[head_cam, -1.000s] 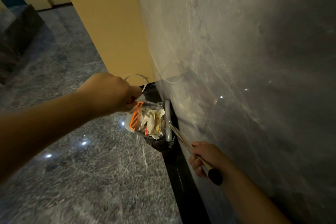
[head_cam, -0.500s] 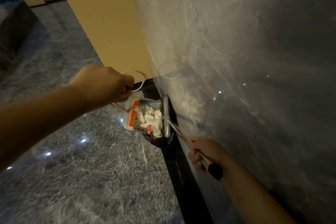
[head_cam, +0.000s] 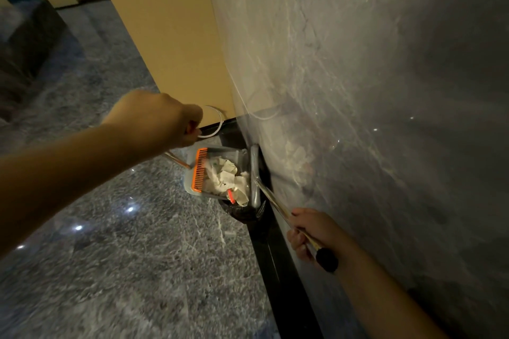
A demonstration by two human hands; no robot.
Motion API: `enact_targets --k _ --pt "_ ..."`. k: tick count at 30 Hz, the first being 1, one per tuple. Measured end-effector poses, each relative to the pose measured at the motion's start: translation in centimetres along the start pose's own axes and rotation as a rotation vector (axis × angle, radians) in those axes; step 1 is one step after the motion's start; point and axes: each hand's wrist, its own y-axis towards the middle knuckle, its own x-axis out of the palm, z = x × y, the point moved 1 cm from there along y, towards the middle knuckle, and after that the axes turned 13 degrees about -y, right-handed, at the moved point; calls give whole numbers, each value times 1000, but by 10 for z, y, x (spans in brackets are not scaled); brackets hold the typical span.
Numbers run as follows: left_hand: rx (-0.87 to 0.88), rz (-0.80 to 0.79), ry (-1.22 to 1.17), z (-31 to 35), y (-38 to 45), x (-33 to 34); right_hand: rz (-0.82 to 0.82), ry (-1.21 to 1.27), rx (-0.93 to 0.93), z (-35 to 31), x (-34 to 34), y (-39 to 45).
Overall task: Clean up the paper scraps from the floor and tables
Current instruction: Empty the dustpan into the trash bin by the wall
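Observation:
A grey dustpan with an orange comb edge hangs above a dark bin at the foot of the marble wall. White crumpled paper scraps lie inside the pan. My left hand grips the top of the dustpan's long handle, by its loop. My right hand grips a metal broom handle with a black end cap. The broom's grey head stands against the wall beside the pan.
A polished grey marble floor spreads to the left. A black skirting strip runs along the marble wall. A beige panel stands behind the bin. A dark low block sits far left.
The dustpan has tipped, and the paper scraps have slid toward its end over the bin. My left hand has risen slightly. My right hand holds the broom almost still.

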Motion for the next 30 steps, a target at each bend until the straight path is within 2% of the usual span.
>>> enact_targets --k 2,5,10,14,17,22,26,30 --pt "-11 8 -18 1 -1 -2 17 -36 -9 2 0 0" --pt "31 -114 56 12 -5 6 28 -69 -7 4 2 2" --pt "-29 7 4 3 -1 -6 39 -90 -5 5 2 4" --pt "48 -118 67 15 -5 4 40 -78 7 8 1 8" --pt "12 -5 8 5 -2 -2 41 -86 -9 9 0 9" --pt "125 -144 106 21 -12 9 22 -75 -5 9 1 9" --pt "36 5 30 6 -7 -6 34 -76 -19 10 1 8" --pt "148 -121 102 22 -12 3 32 -82 -15 11 1 9"
